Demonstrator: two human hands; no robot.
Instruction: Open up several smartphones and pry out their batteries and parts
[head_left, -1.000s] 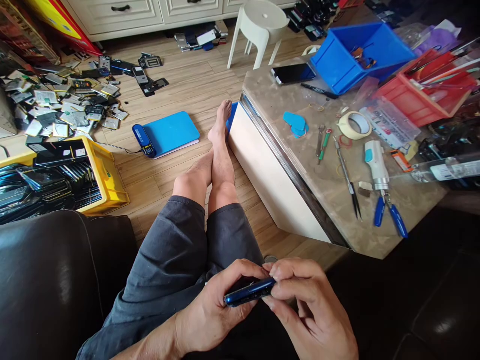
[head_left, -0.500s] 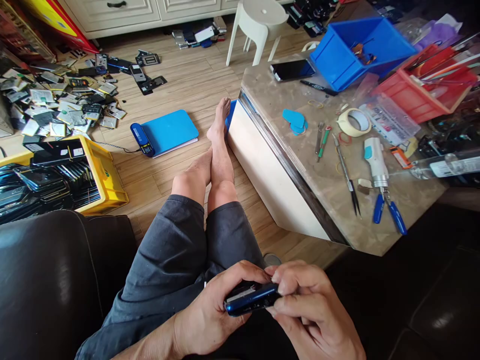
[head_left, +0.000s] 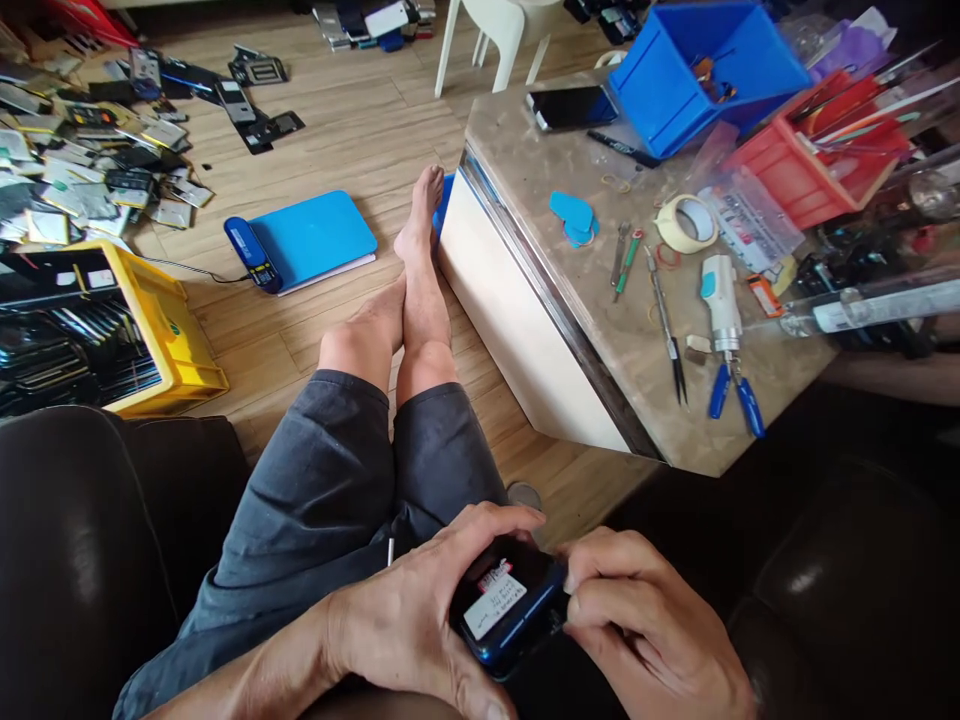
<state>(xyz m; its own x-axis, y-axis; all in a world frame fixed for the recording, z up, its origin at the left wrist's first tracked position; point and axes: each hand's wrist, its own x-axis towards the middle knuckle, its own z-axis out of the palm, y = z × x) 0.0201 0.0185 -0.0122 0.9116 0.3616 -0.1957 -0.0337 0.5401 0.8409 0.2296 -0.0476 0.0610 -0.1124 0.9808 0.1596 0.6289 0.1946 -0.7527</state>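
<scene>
A smartphone [head_left: 529, 605] with a glossy blue edge lies tilted above my lap, a white handwritten label and a small red-and-white sticker on its dark upward face. My left hand [head_left: 409, 615] is wrapped round it, thumb on the near side and fingers along the far side. At the phone's right end, my right hand [head_left: 645, 620] is closed in a pinch with its fingertips against the edge. Whatever sits between those fingertips is too small and dark to make out.
The table [head_left: 540, 150] at right carries tweezers [head_left: 667, 330], blue-handled pliers [head_left: 727, 350], masking tape [head_left: 686, 223], a blue bin [head_left: 697, 80] and a red bin [head_left: 817, 170]. On the floor are a yellow crate of phone parts [head_left: 169, 340], a blue pad [head_left: 315, 235] and piled batteries [head_left: 82, 190].
The phone has turned from nearly edge-on so that its labelled face shows. My left hand has opened wider around it, and the right fingertips have bunched at its right end. The view has shifted.
</scene>
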